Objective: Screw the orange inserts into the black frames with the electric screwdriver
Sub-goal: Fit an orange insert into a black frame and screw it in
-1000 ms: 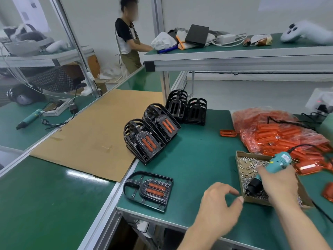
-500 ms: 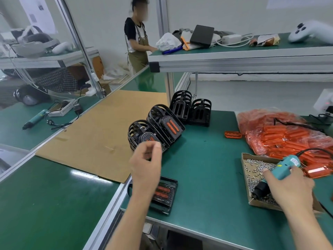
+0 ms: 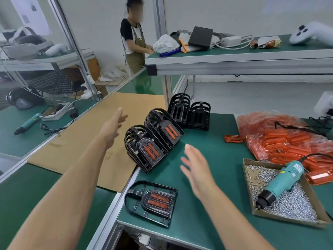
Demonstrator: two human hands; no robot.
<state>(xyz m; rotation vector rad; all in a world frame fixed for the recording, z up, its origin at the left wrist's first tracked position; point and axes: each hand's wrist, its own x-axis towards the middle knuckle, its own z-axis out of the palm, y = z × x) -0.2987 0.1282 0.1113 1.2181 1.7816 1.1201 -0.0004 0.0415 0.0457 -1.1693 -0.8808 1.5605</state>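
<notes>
Both hands were spread and held nothing: the left hand (image 3: 112, 128) reached over the brown cardboard sheet (image 3: 84, 141), left of the leaning stacks of black plastic frames with orange inserts (image 3: 144, 148), the right hand (image 3: 195, 168) just right of them. The teal electric screwdriver (image 3: 281, 183) lay in the cardboard tray of silver screws (image 3: 286, 202), farther right. One flat fitted black frame (image 3: 153, 201) lay nearer than the stacks.

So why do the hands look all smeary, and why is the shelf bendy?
In the head view, the right hand and left hand are smeared by motion blur; the electric screwdriver lying in the screw tray stays sharp. The wide-angle lens makes the shelf edge look bent, and a pale lamp glare lies on the green table.
</notes>
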